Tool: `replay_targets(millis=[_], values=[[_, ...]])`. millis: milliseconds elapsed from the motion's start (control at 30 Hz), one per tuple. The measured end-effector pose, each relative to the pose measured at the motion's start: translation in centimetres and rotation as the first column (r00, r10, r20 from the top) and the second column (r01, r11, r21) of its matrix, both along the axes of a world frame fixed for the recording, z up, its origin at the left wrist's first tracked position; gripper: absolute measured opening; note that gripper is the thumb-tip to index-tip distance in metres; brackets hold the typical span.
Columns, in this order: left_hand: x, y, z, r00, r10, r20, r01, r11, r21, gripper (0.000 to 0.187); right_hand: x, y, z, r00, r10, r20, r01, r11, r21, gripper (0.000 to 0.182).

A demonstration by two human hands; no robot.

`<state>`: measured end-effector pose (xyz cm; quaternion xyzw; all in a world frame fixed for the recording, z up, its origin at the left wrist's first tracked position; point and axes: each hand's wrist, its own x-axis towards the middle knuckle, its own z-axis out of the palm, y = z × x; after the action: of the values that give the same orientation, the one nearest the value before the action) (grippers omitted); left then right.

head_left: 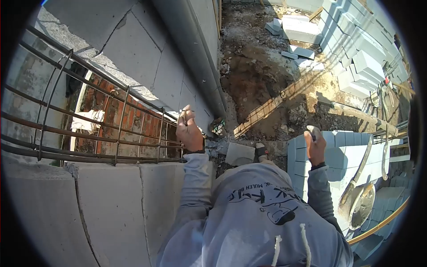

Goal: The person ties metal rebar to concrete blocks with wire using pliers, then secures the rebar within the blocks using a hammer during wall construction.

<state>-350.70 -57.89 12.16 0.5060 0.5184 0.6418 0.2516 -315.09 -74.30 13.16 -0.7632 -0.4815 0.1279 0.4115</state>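
My left hand (pixel 189 132) is raised beside the end of a rebar cage (pixel 122 127), its fingers curled and pinched together. A tiny white spot shows at the fingertips; what it is I cannot make out. Below that hand runs the top of a wall of pale lightweight blocks (pixel 109 200). My right hand (pixel 316 146) hovers near a stack of pale blocks (pixel 340 142), its fingers bent in toward the thumb. Whether anything small sits between them is hidden. Both wrists stick out of long grey sleeves.
A thick grey pipe (pixel 191 53) rises along the block wall at upper left. Rough dirt ground (pixel 253 84) lies ahead. More block stacks (pixel 360 49) line the right side. On the right stand a mortar-smeared bowl (pixel 362 207) and a long curved-handled tool (pixel 358 171).
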Motion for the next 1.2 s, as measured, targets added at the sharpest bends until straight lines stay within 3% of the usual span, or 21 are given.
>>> replay_targets(millis=[33, 67, 133, 167, 233, 300, 367, 500, 733, 833, 933, 1000, 1033, 1100, 1167, 1200], values=[[1.2, -0.9, -0.2, 0.998, -0.067, -0.012, 0.066, 0.996, -0.063, 0.026, -3.6, 2.0, 0.8, 0.978, 0.172, -0.115, -0.167, 0.984, 0.056, 0.028], [2.3, -1.8, -0.3, 0.990, -0.137, -0.020, 0.134, 0.983, -0.124, 0.025, -7.0, 3.7, 2.9, 0.943, 0.315, -0.106, -0.312, 0.949, 0.041, 0.030], [3.6, -3.7, -0.1, 0.932, -0.288, -0.221, 0.267, 0.956, -0.121, 0.022, -11.9, 6.1, 5.4, 0.845, 0.513, -0.153, -0.508, 0.858, 0.070, 0.029], [4.3, -4.6, 0.5, 0.921, -0.333, -0.204, 0.308, 0.940, -0.144, 0.018, -13.5, 7.3, 6.1, 0.835, 0.530, -0.146, -0.523, 0.848, 0.083, 0.029], [4.3, -5.6, 1.0, 0.916, -0.355, -0.184, 0.330, 0.931, -0.153, 0.014, -15.6, 9.1, 6.9, 0.696, 0.711, -0.100, -0.692, 0.701, 0.173, 0.026], [3.3, -5.9, 1.1, 0.865, -0.394, -0.310, 0.376, 0.919, -0.119, 0.011, -16.4, 10.0, 6.6, 0.643, 0.760, -0.095, -0.744, 0.649, 0.158, 0.026], [2.2, -6.2, 1.9, 0.879, -0.358, -0.316, 0.341, 0.934, -0.109, 0.010, -17.3, 10.7, 6.6, 0.581, 0.810, -0.076, -0.794, 0.585, 0.168, 0.025], [0.9, -6.7, 2.7, 0.884, -0.340, -0.320, 0.331, 0.940, -0.083, 0.007, -18.8, 11.6, 7.0, 0.512, 0.836, -0.199, -0.823, 0.543, 0.167, 0.023], [0.8, -6.4, 4.3, 0.931, -0.273, -0.241, 0.267, 0.962, -0.057, 0.007, -19.8, 13.0, 8.1, 0.549, 0.836, 0.021, -0.814, 0.528, 0.242, 0.018], [1.0, -6.1, 6.2, 0.941, -0.235, -0.242, 0.246, 0.969, 0.013, 0.010, -20.1, 13.3, 9.4, 0.563, 0.826, 0.028, -0.798, 0.534, 0.279, 0.017], [0.7, -5.7, 7.1, 0.933, -0.227, -0.280, 0.229, 0.973, -0.024, 0.012, -20.4, 13.5, 10.6, 0.570, 0.822, 0.015, -0.791, 0.544, 0.282, 0.017], [1.4, -5.2, 6.9, 0.946, -0.196, -0.258, 0.218, 0.974, 0.059, 0.017, -19.9, 13.3, 10.8, 0.600, 0.800, 0.016, -0.763, 0.566, 0.312, 0.018], [1.3, -5.5, 7.3, 0.929, -0.282, -0.241, 0.268, 0.959, -0.090, 0.015, -19.7, 13.1, 10.3, 0.638, 0.769, 0.038, -0.733, 0.592, 0.336, 0.019], [1.2, -4.5, 5.0, 0.916, -0.330, -0.228, 0.312, 0.943, -0.112, 0.017, -19.0, 11.3, 9.8, 0.717, 0.697, -0.018, -0.649, 0.677, 0.347, 0.022], [2.9, -4.8, 4.2, 0.908, -0.416, 0.048, 0.417, 0.889, -0.187, 0.024, -17.9, 8.8, 7.6, 0.768, 0.632, -0.105, -0.579, 0.755, 0.308, 0.028], [3.0, -4.8, 3.3, 0.887, -0.453, 0.092, 0.460, 0.844, -0.276, 0.029, -17.4, 7.3, 5.9, 0.830, 0.547, -0.109, -0.516, 0.827, 0.222, 0.028]])
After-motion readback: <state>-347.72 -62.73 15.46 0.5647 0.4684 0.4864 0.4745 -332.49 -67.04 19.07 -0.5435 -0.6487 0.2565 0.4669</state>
